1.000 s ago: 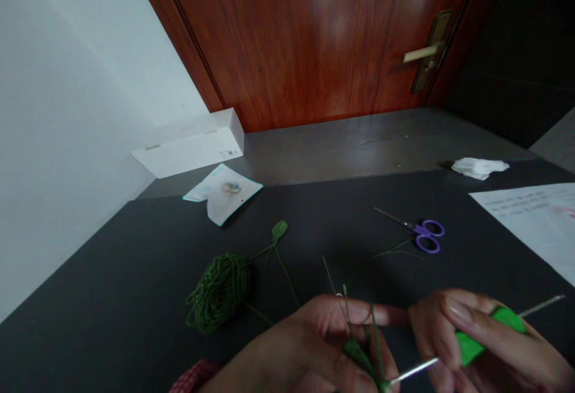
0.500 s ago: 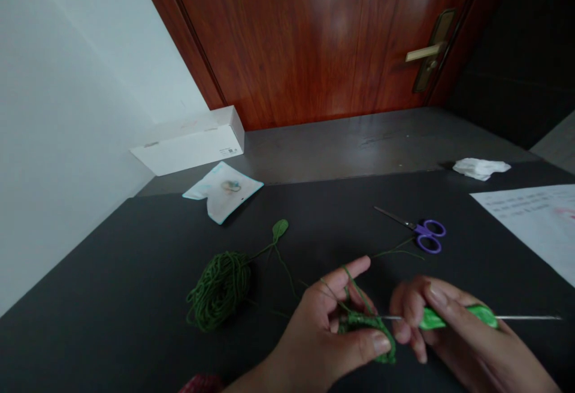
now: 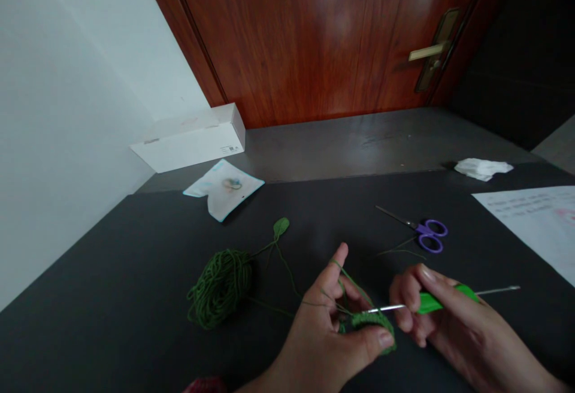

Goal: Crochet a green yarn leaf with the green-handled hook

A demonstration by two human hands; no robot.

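Between the thumb and fingers of my left hand [image 3: 327,327] is a small green crochet piece [image 3: 375,322], partly hidden by the thumb. Green yarn loops over the raised index finger and runs down to the piece. My right hand [image 3: 442,315] grips a crochet hook [image 3: 429,303] by its green handle; metal shafts stick out at both ends. The hook's left tip lies at the top edge of the piece, with yarn around it. A wound bundle of green yarn [image 3: 220,288] rests left of my hands, and a strand leads from it toward my left hand.
A small green crocheted leaf [image 3: 281,227] lies beyond the yarn. Purple-handled scissors [image 3: 429,234] lie near loose thread ends [image 3: 402,250]. Farther back are a white packet [image 3: 229,192], a white box [image 3: 197,141], a crumpled tissue [image 3: 483,168] and a printed sheet [image 3: 534,219].
The hook has tilted, its right end swinging up and its left tip now showing above the piece. My left index finger has lifted and drawn back to the left.
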